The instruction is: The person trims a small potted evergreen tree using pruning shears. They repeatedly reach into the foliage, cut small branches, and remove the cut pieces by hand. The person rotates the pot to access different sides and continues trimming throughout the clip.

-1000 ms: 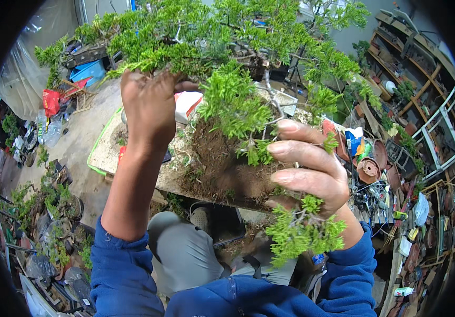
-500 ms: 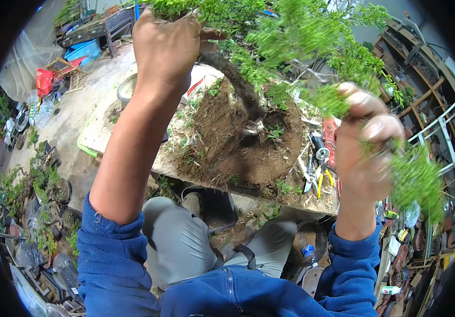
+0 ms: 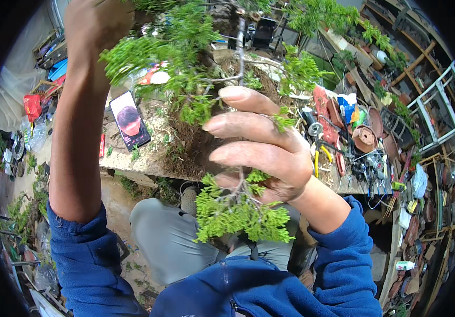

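A small bonsai tree with green needle foliage (image 3: 185, 63) and a wired trunk (image 3: 240, 47) stands in a mound of dark soil (image 3: 190, 150) on a workbench (image 3: 137, 158). My left hand (image 3: 98, 24) is raised at the top left, its fingers curled into the tree's upper branches. In front of the soil mound my right hand (image 3: 262, 145) stretches three fingers toward the foliage. A loose green sprig (image 3: 238, 211) is pinned in its palm and hangs down below it.
A phone (image 3: 130, 127) with a lit screen lies on the bench left of the soil. Yellow-handled pliers (image 3: 320, 158), a terracotta pot (image 3: 365, 138) and mixed clutter cover the right end. Shelving (image 3: 428, 116) stands at the right, potted plants (image 3: 21, 211) on the floor at left.
My right hand has swung from the right back in front of the soil, still holding the sprig. My left hand stays up in the branches, and the view has moved closer.
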The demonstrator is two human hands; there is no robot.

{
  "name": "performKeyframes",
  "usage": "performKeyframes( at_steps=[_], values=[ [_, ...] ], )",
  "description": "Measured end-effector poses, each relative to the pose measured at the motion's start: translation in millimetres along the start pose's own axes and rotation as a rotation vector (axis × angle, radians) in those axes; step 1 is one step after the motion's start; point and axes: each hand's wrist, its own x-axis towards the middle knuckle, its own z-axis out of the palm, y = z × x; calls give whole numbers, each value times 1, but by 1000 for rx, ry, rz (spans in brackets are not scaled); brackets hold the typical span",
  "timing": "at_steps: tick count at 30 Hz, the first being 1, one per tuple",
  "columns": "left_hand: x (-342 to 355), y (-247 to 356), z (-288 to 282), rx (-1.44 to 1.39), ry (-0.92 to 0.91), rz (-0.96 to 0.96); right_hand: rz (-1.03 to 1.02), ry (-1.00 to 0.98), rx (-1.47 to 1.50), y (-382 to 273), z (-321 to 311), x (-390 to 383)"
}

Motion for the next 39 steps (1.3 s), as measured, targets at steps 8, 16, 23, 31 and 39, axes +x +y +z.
performKeyframes(
  at_steps=[8,16,23,31,39],
  values=[
    [-80,33,43,-1282,257,-588,-5,125,82,0,17,-12],
    [-70,47,28,-945,303,-523,-20,110,71,3,14,-16],
    [-93,105,19,-701,233,-567,-55,70,81,3,10,-16],
    [-112,126,16,-493,94,-706,-115,-64,22,-12,-58,26],
    [-104,144,13,-6,-44,-490,184,151,-107,13,-102,162]
  ],
)
